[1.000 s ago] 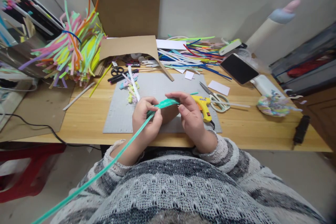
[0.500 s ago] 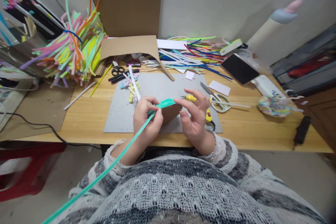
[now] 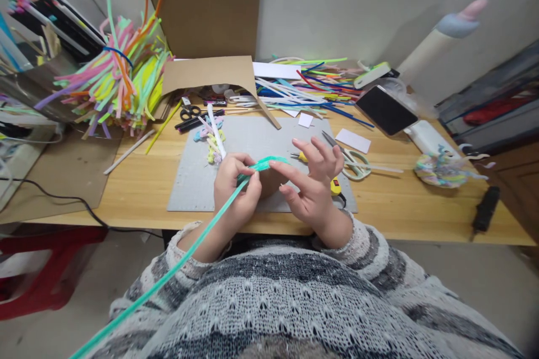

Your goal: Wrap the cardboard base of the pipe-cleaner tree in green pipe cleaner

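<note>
Head view: where do we have the green pipe cleaner (image 3: pixel 261 165)?

At the frame's centre, above the grey mat (image 3: pixel 196 179), its tail stretching to the lower left.

And our fingers?

Those of our left hand (image 3: pixel 234 186) are clamped on it; those of our right hand (image 3: pixel 314 186) are spread apart, index tip at its bunched part.

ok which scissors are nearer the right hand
The white-handled pair, just beyond the right hand near the yellow glue gun; the black-handled pair lies farther off, by the black pens.
</note>
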`<state>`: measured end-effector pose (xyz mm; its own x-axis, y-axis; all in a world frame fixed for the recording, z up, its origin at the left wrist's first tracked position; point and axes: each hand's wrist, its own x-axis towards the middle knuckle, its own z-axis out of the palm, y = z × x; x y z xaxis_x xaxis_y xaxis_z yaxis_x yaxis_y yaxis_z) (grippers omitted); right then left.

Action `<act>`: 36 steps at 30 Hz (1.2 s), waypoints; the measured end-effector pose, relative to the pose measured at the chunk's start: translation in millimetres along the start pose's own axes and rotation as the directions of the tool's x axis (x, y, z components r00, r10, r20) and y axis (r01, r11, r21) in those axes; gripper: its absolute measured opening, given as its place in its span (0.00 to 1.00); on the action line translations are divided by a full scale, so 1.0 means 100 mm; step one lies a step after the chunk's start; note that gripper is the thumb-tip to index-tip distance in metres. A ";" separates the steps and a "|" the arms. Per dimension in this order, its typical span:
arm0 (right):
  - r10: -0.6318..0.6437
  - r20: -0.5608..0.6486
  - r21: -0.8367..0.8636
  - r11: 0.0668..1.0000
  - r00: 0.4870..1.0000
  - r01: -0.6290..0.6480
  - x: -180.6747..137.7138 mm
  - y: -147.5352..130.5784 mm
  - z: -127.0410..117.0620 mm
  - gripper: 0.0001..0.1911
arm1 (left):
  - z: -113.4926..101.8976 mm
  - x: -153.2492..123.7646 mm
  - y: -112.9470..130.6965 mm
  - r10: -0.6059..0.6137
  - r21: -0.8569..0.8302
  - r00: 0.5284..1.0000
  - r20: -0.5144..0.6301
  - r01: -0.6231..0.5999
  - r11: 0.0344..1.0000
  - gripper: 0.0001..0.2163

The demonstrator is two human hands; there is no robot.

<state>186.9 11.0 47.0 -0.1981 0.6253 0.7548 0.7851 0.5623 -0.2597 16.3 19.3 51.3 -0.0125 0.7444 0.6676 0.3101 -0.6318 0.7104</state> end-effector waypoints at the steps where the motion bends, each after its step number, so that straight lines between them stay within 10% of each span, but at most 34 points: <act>1: 0.003 -0.003 -0.007 1.000 1.000 -0.003 0.01 0.01 -0.01 0.19 | 0.00 0.00 0.00 0.001 -0.003 1.000 0.001 -0.001 1.000 0.08; 7: 0.122 -0.091 0.025 0.992 0.988 -0.120 0.06 0.03 -0.09 0.13 | 0.00 0.00 0.00 0.014 -0.002 1.000 -0.005 -0.014 1.000 0.08; 11: 0.310 -0.097 0.360 0.897 0.946 -0.257 0.10 0.03 -0.10 0.16 | 0.00 -0.01 0.00 0.014 0.006 1.000 -0.002 -0.014 1.000 0.08; 18: 0.517 0.332 0.907 0.056 0.789 -0.418 0.20 -0.04 -0.12 0.20 | 0.00 0.00 0.00 0.016 0.009 1.000 -0.003 -0.016 1.000 0.08; 22: 0.476 0.437 0.895 -0.144 0.763 -0.423 0.24 -0.06 -0.21 0.10 | 0.00 0.00 -0.01 0.018 0.014 1.000 -0.010 -0.018 1.000 0.08; 30: 0.414 0.240 0.970 -0.077 0.878 -0.230 0.30 -0.05 -0.44 0.10 | 0.00 -0.01 -0.02 0.014 0.006 1.000 -0.013 -0.014 1.000 0.08; 36: 0.530 0.175 0.960 0.094 0.830 -0.263 0.35 -0.02 -0.45 0.09 | 0.00 -0.01 -0.02 0.026 0.011 1.000 -0.016 -0.026 1.000 0.08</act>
<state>205.4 7.1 100.9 0.1490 0.9116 0.3831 -0.4374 0.4082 -0.8013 15.7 20.0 48.6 -0.0195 0.7242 0.6893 0.3210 -0.6484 0.6903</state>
